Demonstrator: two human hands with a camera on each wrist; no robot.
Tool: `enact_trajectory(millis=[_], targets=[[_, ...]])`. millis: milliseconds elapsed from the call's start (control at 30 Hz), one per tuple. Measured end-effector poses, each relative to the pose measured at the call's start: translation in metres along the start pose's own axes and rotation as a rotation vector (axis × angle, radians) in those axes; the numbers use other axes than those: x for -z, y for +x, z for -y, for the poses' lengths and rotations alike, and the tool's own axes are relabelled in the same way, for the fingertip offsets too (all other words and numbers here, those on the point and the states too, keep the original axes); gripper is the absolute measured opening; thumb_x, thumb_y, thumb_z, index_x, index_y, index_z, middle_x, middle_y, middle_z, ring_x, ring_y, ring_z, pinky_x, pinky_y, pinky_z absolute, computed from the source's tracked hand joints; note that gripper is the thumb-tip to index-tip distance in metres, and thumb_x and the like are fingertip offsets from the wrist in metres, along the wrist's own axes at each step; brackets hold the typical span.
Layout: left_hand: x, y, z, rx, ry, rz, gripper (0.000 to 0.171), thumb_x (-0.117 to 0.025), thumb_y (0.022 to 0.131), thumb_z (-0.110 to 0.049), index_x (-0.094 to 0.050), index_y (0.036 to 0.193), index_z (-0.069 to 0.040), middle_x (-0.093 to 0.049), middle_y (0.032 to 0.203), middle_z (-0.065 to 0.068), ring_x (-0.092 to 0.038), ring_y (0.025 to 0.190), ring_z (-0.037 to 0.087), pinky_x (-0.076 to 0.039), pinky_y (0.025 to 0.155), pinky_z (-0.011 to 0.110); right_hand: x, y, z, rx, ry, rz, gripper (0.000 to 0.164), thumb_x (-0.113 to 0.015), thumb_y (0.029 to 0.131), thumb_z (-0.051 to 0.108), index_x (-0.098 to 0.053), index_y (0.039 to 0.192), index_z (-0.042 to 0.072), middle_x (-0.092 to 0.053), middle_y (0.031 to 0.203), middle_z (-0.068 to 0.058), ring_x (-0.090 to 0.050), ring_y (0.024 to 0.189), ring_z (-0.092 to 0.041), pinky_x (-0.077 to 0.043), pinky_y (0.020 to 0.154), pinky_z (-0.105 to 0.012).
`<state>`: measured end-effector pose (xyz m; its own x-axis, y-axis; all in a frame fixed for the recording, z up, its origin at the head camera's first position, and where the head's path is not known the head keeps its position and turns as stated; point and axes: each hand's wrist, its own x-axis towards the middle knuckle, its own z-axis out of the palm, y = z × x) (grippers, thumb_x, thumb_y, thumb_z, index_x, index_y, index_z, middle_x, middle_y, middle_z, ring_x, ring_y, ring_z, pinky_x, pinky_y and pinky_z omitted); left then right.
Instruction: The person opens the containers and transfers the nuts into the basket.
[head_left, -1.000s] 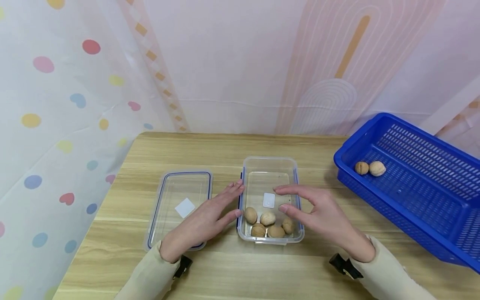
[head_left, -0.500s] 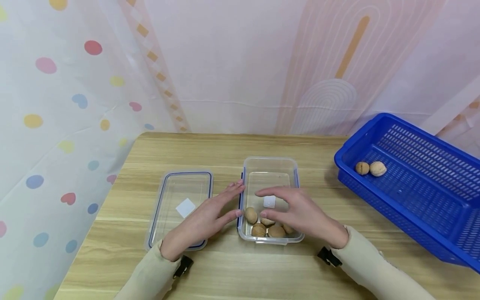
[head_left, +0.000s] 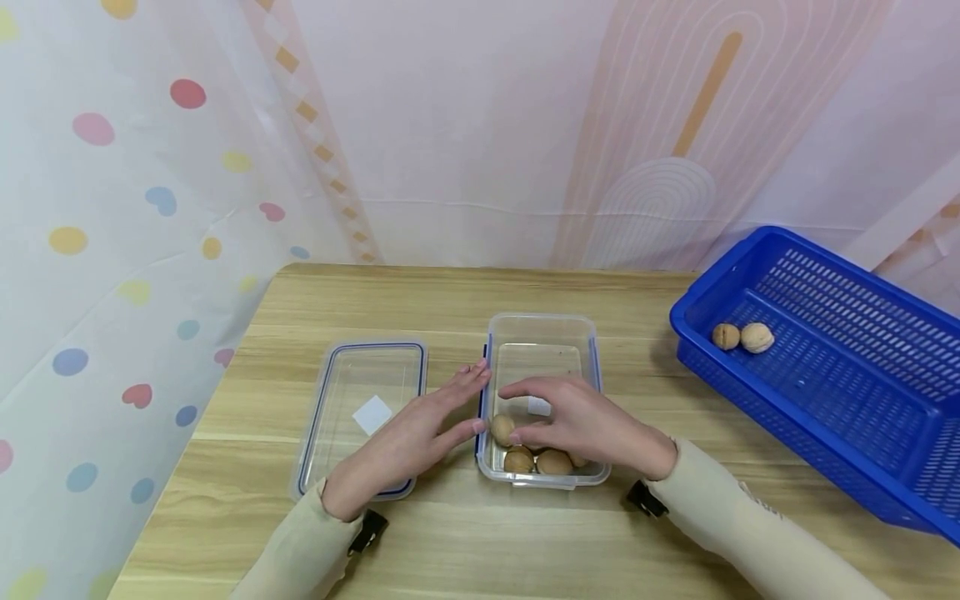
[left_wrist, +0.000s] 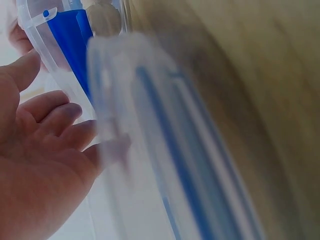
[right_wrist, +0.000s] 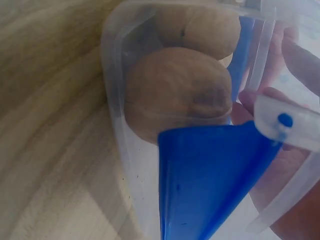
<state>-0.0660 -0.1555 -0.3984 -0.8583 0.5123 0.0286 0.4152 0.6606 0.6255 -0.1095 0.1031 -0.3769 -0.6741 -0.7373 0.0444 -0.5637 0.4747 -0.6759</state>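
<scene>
A clear plastic food container [head_left: 542, 317] with blue side clips stands on the table, several walnuts gathered at its near end. Reaching into it from the right, my right hand [head_left: 573, 421] has its thumb and forefinger spread, the thumb tip beside the leftmost walnut [head_left: 502, 429]. It covers part of the other walnuts. In the right wrist view, a large walnut [right_wrist: 177, 92] shows through the wall behind a blue clip [right_wrist: 210, 175]. My left hand [head_left: 420, 429] reaches over the clear lid [head_left: 348, 383], its extended fingertips at the container's left side.
A blue slotted basket [head_left: 806, 450] sits at the table's right, with two walnuts [head_left: 757, 337] in its left corner. The blue-sealed lid lies flat left of the container. A patterned cloth [head_left: 480, 133] hangs behind the table.
My right hand has moved left from the container's right side, over the walnuts, and its thumb has come close to the leftmost one. My left hand has stayed in place.
</scene>
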Motion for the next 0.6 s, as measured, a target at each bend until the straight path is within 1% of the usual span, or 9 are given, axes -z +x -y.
enact_trajectory(millis=[133,300,433,600], targets=[[0.001,0.0,0.0,0.017,-0.012,0.012,0.065,-0.053,0.108,-0.04,-0.032,0.163,-0.011,-0.02,0.171,0.001,-0.021,0.156,0.025,-0.026,0.121,0.061,0.0,0.005,-0.001,-0.026,-0.001,0.049,0.046,-0.081,0.093,0.029,-0.069,0.133,0.01,-0.07,0.133,-0.001,-0.061,0.128,-0.022,-0.05,0.108,-0.046],[0.001,0.0,-0.001,0.02,-0.016,0.016,0.065,-0.054,0.108,-0.04,-0.032,0.163,-0.012,-0.02,0.171,0.0,-0.02,0.156,0.024,-0.025,0.122,0.06,-0.003,0.01,-0.001,-0.057,-0.004,0.092,0.046,-0.08,0.093,0.03,-0.069,0.133,0.01,-0.07,0.133,-0.002,-0.062,0.128,-0.022,-0.05,0.108,-0.046],[0.001,0.0,-0.001,0.019,-0.013,0.015,0.066,-0.055,0.108,-0.04,-0.032,0.163,-0.012,-0.02,0.171,0.0,-0.02,0.156,0.024,-0.026,0.121,0.061,-0.004,0.014,-0.002,-0.059,-0.001,0.118,0.046,-0.08,0.093,0.029,-0.07,0.133,0.008,-0.07,0.131,-0.004,-0.063,0.126,-0.023,-0.05,0.107,-0.045],[0.0,0.0,-0.001,0.013,-0.006,0.008,0.067,-0.056,0.107,-0.039,-0.032,0.163,-0.011,-0.021,0.171,0.003,-0.021,0.156,0.027,-0.025,0.122,0.06,-0.006,0.017,-0.004,-0.055,-0.021,0.139,0.045,-0.08,0.093,0.029,-0.07,0.131,0.007,-0.072,0.128,-0.004,-0.065,0.122,-0.021,-0.051,0.106,-0.045]])
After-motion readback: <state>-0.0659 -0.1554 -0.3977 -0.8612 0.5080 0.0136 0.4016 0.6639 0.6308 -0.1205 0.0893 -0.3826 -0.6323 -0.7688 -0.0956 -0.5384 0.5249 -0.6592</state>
